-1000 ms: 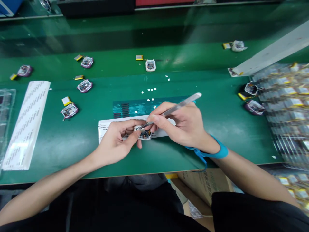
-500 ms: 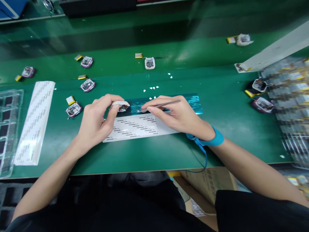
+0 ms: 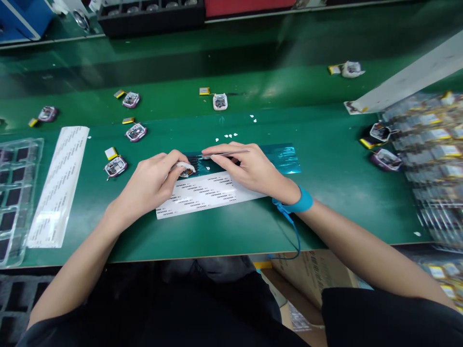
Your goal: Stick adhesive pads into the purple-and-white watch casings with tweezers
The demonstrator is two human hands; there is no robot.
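Note:
Pinched in my left hand (image 3: 154,179) is a small white device housing (image 3: 186,168) with electronics showing inside. My right hand (image 3: 249,168) grips metal tweezers (image 3: 231,153) that point left, their tips close to the housing; whether they touch it I cannot tell. Beneath both hands lies a shiny blue film strip (image 3: 285,159) with dark lines at its left part and a small white piece (image 3: 208,168) on it. A white printed sheet (image 3: 198,196) lies just in front of the film. A blue wrist strap (image 3: 302,200) circles my right wrist.
Open devices with batteries lie about the green bench, such as one (image 3: 115,165) at left and one (image 3: 220,101) behind. At left are a printed strip (image 3: 60,188) and a clear tray (image 3: 21,193). Stacked trays (image 3: 434,159) and a white post (image 3: 408,72) stand right.
My right hand and the tweezers have moved left, bringing the tips to the white housing. A small white piece on the blue film is now uncovered. The view has shifted slightly.

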